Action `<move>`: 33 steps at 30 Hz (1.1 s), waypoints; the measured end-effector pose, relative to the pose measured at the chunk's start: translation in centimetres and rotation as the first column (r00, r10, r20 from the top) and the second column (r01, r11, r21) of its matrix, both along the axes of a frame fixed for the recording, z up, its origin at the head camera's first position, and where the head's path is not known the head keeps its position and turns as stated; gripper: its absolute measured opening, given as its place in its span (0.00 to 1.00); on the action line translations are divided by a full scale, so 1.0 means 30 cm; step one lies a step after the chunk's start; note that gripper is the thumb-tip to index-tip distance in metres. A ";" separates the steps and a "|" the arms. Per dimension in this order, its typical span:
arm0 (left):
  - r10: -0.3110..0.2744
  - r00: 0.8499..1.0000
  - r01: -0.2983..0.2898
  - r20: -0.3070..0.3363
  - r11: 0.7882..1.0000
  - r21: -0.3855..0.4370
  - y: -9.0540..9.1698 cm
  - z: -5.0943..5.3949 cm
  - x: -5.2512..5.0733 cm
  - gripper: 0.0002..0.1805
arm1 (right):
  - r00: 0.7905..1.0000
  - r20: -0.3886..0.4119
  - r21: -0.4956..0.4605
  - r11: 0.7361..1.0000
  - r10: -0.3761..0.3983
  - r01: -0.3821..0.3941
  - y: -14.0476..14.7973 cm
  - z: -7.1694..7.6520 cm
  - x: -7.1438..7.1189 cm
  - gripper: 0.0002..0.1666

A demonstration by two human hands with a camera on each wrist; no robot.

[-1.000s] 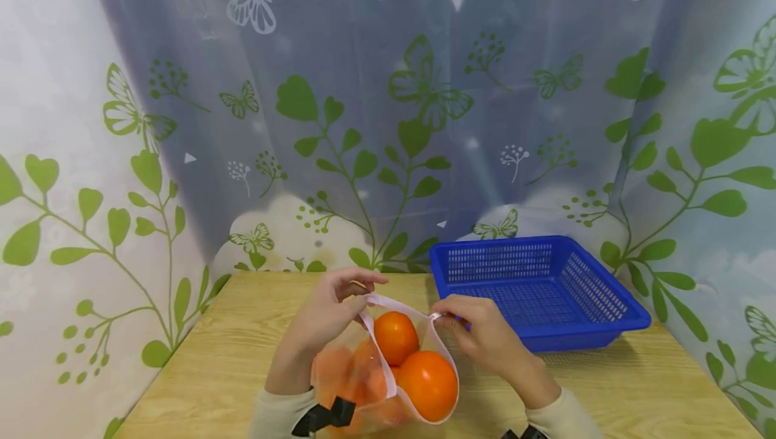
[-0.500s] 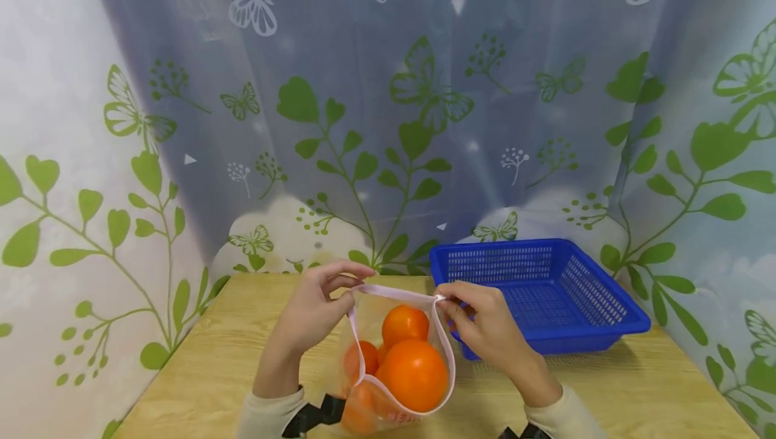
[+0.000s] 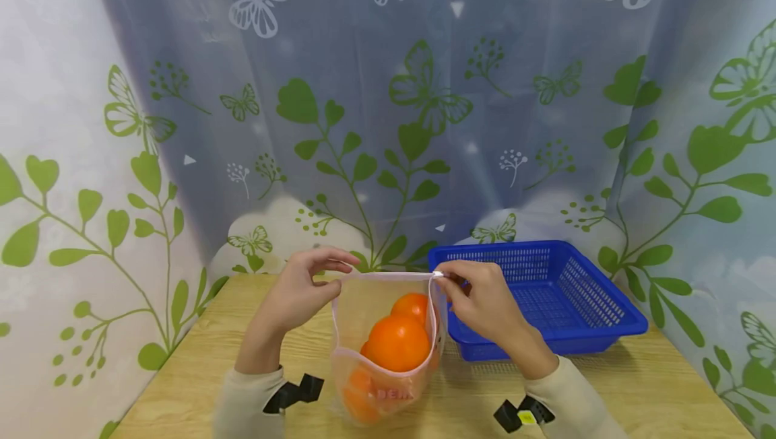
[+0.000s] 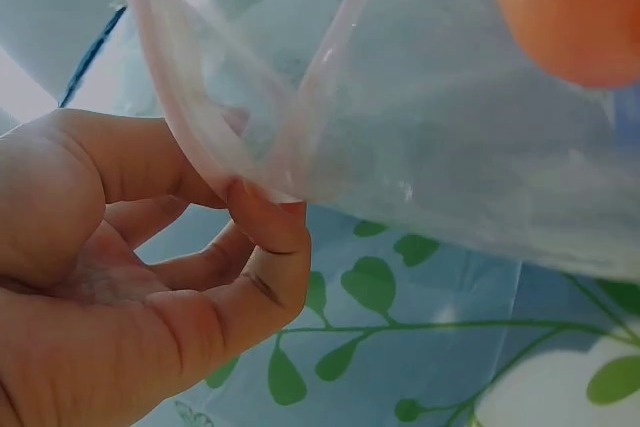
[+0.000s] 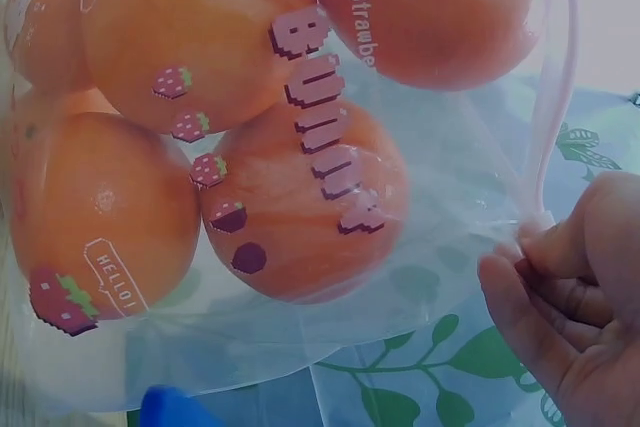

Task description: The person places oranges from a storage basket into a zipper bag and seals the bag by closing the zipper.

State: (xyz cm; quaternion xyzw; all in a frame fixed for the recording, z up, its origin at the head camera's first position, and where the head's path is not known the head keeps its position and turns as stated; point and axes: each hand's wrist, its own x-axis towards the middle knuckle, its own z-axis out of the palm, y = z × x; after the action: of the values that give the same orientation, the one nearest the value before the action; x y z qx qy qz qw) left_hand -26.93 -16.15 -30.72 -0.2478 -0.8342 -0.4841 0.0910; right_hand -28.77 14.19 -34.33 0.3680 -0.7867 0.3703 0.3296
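Note:
A clear zip bag (image 3: 366,296) with a pink edge stands on the table, its mouth spread wide. Several oranges (image 3: 399,343) lie inside; the right wrist view shows strawberries and pink lettering printed over them. My left hand (image 3: 297,294) pinches the left corner of the mouth between thumb and a finger, as the left wrist view (image 4: 150,287) shows from close by. At the opposite corner my right hand (image 3: 485,301) pinches the pink edge beside a small white slider (image 3: 438,274). The fingertips partly cover that slider.
A blue plastic basket (image 3: 545,343) with slotted walls stands behind my right hand, near the table's back right. The wooden table (image 3: 194,358) meets a printed curtain (image 3: 364,156) at the back and sides.
Both hands have risen, the left also shifting leftward, stretching the bag's mouth wider. The bag now stands taller and more upright, and the oranges have settled lower in it.

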 end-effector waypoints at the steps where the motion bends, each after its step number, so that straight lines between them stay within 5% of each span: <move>1: 0.007 1.000 -0.007 0.005 1.000 -0.014 -0.002 0.001 -0.002 0.21 | 1.000 0.005 0.005 1.000 -0.014 0.014 -0.003 0.003 -0.004 0.08; 14: -0.017 0.997 0.002 -0.071 0.979 -0.205 -0.020 0.008 0.003 0.12 | 0.981 0.110 0.045 0.987 -0.157 0.153 -0.055 0.037 -0.052 0.03; 18: -0.046 0.999 0.042 -0.014 0.975 -0.220 -0.051 0.006 0.031 0.03 | 0.974 0.143 0.051 0.984 -0.175 0.169 -0.056 0.041 -0.067 0.03; 26: -0.123 0.986 0.151 0.117 0.947 -0.282 -0.103 0.023 0.096 0.21 | 0.959 0.219 0.028 0.984 -0.178 0.176 -0.031 0.036 -0.088 0.05; 33: -0.024 0.993 0.060 0.117 0.948 -0.314 -0.110 0.045 0.107 0.22 | 0.948 0.270 0.034 0.985 -0.170 0.167 -0.020 0.040 -0.095 0.06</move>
State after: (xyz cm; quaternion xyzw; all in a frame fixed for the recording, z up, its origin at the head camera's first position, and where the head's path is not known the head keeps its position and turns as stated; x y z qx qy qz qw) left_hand -23.72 -19.44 -29.37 -0.2495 -0.8994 -0.3588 -0.0072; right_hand -31.62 13.60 -33.12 0.2470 -0.8549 0.3836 0.2470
